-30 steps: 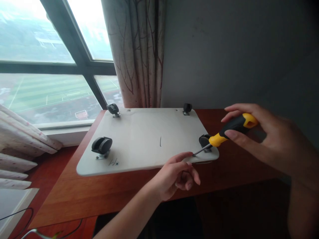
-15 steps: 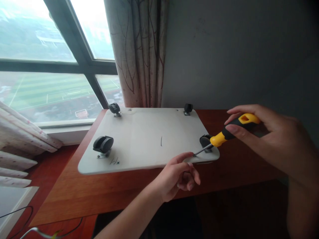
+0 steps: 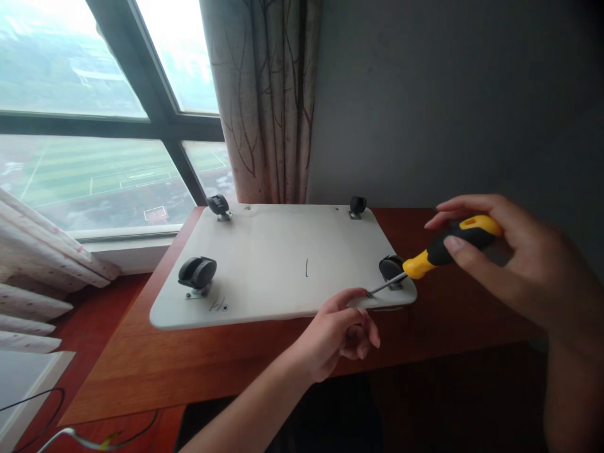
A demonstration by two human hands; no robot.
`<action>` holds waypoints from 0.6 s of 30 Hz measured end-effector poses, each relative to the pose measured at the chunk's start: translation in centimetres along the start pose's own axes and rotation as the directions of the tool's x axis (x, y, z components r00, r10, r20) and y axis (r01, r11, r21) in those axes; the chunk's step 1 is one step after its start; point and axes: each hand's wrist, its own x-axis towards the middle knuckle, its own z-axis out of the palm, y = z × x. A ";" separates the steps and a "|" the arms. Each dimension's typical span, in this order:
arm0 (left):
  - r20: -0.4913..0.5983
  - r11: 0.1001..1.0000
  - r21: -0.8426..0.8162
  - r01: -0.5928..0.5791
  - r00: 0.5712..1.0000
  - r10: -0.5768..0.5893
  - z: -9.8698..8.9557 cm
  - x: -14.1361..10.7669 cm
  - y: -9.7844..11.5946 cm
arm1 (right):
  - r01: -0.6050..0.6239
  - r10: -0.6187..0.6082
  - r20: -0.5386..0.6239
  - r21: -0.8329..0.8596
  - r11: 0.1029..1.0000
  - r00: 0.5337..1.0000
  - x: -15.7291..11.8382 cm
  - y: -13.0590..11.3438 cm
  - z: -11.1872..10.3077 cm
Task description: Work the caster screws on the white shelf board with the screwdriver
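A white board (image 3: 278, 258) lies on the wooden table, with black casters pointing up near its corners. My right hand (image 3: 514, 251) holds a yellow and black screwdriver (image 3: 453, 248) by its handle. The screwdriver slants down to the left, its tip at a screw (image 3: 369, 294) near the board's front right edge. Just behind the shaft stands the front right caster (image 3: 391, 269). My left hand (image 3: 346, 324) rests at the front edge, its index finger stretched out to the tip and the other fingers loosely curled; I see nothing held in it.
The brown table (image 3: 189, 358) extends around the board. Behind it are a curtain (image 3: 268, 100) and a grey wall (image 3: 415, 100). A window (image 3: 117, 170) is at the left. Cables (image 3: 80, 438) hang at the lower left.
My right thumb and fingers have shifted slightly on the screwdriver handle, which sits a little further right. My left index finger stays at the tip. The whole view has moved slightly.
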 end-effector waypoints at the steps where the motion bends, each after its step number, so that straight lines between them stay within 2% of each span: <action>1: 0.000 1.000 0.010 -0.002 1.000 0.002 0.0 0.0 0.0 | 0.026 -0.027 0.020 0.049 0.998 0.999 -0.1 0.2 -0.1; 4: 0.014 0.998 0.061 0.005 1.000 -0.006 -0.1 0.1 0.1 | 0.057 -0.063 0.052 0.113 0.992 0.997 -0.3 0.5 -0.3; 8: 0.024 0.978 0.206 0.032 0.999 -0.038 0.2 0.2 0.6 | -0.048 0.047 -0.013 -0.031 0.998 0.999 -0.2 0.0 -0.1; 11: 0.008 0.926 0.372 0.064 0.997 -0.072 0.6 0.4 1.6 | -0.070 0.070 -0.030 -0.005 0.998 0.997 -0.2 -0.1 0.1; 15: 0.013 0.774 0.628 0.077 0.994 -0.110 0.7 1.0 3.4 | 0.000 -0.005 0.036 0.153 0.988 0.999 -0.5 0.3 -0.1; 18: 0.039 0.588 0.809 0.017 0.996 -0.083 0.6 1.8 4.7 | 0.028 -0.049 0.092 0.219 0.975 0.995 -0.7 0.3 -0.2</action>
